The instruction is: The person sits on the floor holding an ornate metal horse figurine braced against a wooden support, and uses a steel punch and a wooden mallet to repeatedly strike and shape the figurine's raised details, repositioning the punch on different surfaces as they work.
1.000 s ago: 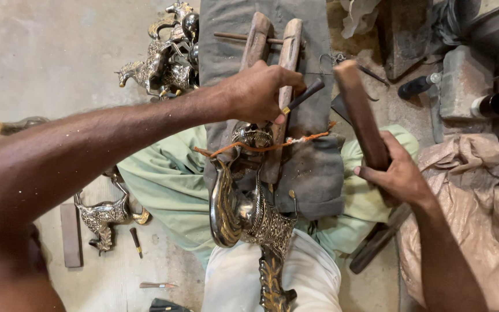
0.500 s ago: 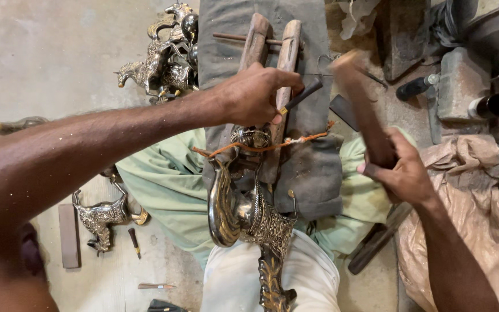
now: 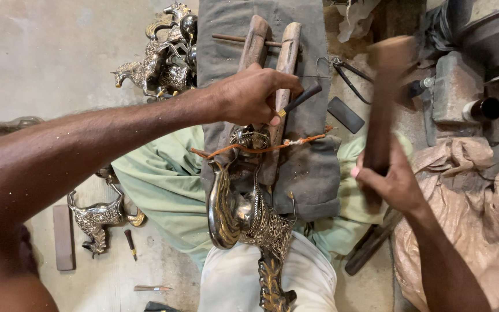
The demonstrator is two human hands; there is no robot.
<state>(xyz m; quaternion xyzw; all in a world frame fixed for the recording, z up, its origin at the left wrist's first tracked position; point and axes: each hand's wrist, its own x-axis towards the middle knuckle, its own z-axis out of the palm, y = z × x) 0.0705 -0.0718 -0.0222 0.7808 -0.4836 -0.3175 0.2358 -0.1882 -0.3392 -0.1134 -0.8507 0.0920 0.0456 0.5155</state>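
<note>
Brass figure [image 3: 249, 214] lies clamped just below the left hand [image 3: 249, 95], which grips a chisel [image 3: 298, 99]. Right hand [image 3: 391, 182], closed round a wooden mallet [image 3: 383, 104], has swung it higher since a second ago, mid-strike.

Slim dark chisel [image 3: 300, 99], tilted, tip down on ornate engraved metal figure [image 3: 249, 214] clamped between 2 wooden bars [image 3: 272, 69]. Thick wooden mallet [image 3: 383, 98] raised upright, blurred, well right.
</note>
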